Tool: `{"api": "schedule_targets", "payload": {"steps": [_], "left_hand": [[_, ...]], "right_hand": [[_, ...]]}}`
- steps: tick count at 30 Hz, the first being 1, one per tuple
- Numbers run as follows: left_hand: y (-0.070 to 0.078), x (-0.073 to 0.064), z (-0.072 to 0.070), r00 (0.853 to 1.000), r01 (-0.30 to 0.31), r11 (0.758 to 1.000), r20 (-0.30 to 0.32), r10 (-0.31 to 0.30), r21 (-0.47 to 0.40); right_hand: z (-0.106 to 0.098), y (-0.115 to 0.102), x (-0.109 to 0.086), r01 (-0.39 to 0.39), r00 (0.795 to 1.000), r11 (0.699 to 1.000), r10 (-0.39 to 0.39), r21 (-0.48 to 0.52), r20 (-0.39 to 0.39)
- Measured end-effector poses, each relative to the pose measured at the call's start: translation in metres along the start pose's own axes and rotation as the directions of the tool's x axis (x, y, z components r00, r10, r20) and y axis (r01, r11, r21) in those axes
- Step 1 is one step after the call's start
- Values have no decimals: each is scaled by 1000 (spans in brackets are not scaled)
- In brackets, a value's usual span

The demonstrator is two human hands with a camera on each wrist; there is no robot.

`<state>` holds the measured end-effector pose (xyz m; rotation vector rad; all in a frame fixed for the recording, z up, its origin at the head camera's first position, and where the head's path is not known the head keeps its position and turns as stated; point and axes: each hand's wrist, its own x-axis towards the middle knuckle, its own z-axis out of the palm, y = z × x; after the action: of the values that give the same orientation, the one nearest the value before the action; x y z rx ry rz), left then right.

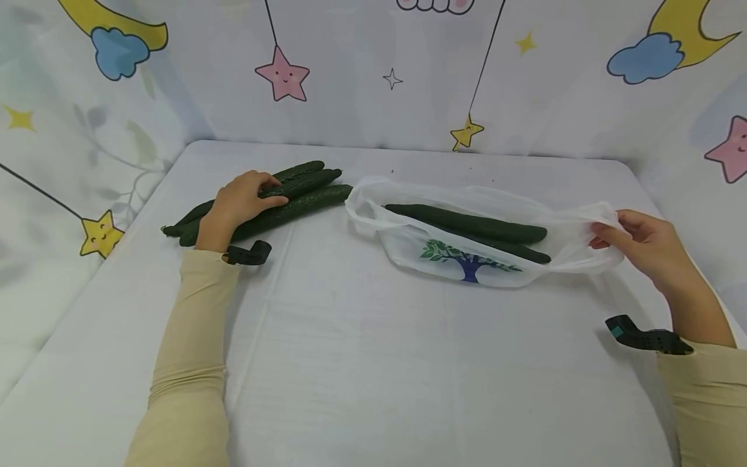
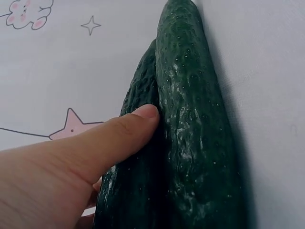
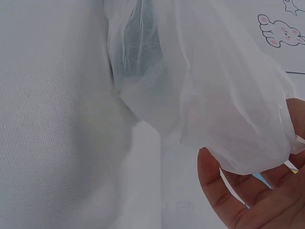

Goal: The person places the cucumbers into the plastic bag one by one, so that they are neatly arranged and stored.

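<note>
Three dark green cucumbers lie side by side at the table's back left. My left hand (image 1: 242, 201) grips the middle cucumber (image 1: 306, 183), its thumb along the near side. In the left wrist view the thumb presses that cucumber (image 2: 138, 90), while the front cucumber (image 2: 195, 119) lies beside it; the other fingers are mostly hidden. A white plastic bag (image 1: 403, 256) with a printed tree lies on its side at centre right. Two cucumbers (image 1: 467, 222) show in its opening. My right hand (image 1: 653, 250) pinches the bag's right end; the right wrist view shows the thin plastic (image 3: 228, 109) against the fingers.
A white cloth covers the table (image 1: 373, 376). Behind it hangs a pale backdrop (image 1: 356, 117) printed with stars, moons and clouds. Each wrist carries a small black camera, such as the left one (image 1: 251, 253).
</note>
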<state>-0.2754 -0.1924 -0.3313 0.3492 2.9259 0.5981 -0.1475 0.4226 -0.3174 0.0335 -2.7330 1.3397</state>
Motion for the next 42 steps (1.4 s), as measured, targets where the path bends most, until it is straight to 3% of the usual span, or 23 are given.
{"api": "schedule_targets", "payload": {"steps": [5,13,21,26,36,42], "left_hand": [[2,0,-1,1000,-18,999,-8,18,28],[3,-5,-3,999,-22,1000,-46,22,4],[10,-8,-8,998,-57,998,-41,57,8],[13,-8,-10,998,-67,998,-16,67,-8],[6,-6,-3,994,-108,990,-18,107,-96],[8,-3,1,992,-124,987,-13,123,-105]], "right_hand": [[1,2,0,9,1000,1000,-9,10,-3],[1,2,0,9,1000,1000,-9,8,1],[-1,3,-1,-29,1000,1000,29,-9,1],[0,3,0,5,1000,1000,-5,6,-7],[1,2,1,-8,1000,1000,9,18,-4],[0,1,1,-11,1000,1000,11,16,2]]}}
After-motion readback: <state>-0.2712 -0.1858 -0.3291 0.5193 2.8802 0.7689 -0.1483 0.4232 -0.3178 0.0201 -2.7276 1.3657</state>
